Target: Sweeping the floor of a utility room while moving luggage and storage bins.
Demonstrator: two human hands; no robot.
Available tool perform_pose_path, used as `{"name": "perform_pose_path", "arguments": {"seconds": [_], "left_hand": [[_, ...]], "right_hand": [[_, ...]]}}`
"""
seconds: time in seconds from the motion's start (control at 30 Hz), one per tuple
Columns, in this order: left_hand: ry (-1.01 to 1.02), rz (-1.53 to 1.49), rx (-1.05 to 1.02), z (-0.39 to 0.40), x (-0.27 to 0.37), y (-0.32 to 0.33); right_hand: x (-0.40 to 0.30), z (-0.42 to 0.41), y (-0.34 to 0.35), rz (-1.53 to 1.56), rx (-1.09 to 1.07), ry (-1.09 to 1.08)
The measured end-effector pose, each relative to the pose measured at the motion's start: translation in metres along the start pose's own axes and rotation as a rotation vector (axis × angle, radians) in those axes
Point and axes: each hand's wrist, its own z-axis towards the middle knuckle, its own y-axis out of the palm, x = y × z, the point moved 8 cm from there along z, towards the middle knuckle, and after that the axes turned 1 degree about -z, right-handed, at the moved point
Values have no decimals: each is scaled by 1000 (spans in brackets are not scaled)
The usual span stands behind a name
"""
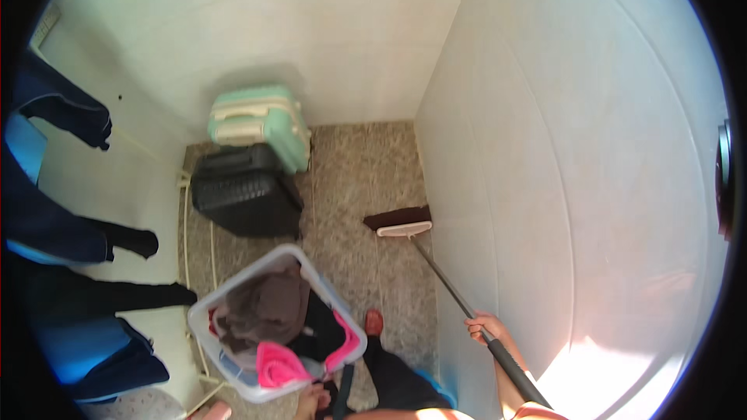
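Note:
My right hand (485, 326) is closed around the grey handle of a broom (402, 228). The broom's dark bristles rest on the speckled floor beside the right wall. My left hand (314, 401) is at the bottom, close to the near rim of a translucent plastic bin (280, 395); whether it touches or grips the rim cannot be told. Inside the bin lie a grey-brown cloth (262, 309), black fabric (327, 324) and bright pink fabric (280, 364).
A mint-green suitcase (292, 137) stands by the far wall, with a black suitcase (251, 201) in front of it. Dark clothes (52, 221) hang at the left above a pale rack frame (187, 251). My foot in a red shoe (374, 322) is right of the bin.

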Motion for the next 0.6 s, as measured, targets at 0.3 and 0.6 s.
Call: {"name": "perform_pose_path", "arguments": {"seconds": [0.3, 0.6], "left_hand": [[107, -32, -39, -16, 20, -27], [58, -81, 52, -31, -8, -57]], "right_hand": [[38, -165, 55, 25, -164, -160], [-130, -28, 108, -561, -6, -460]]}}
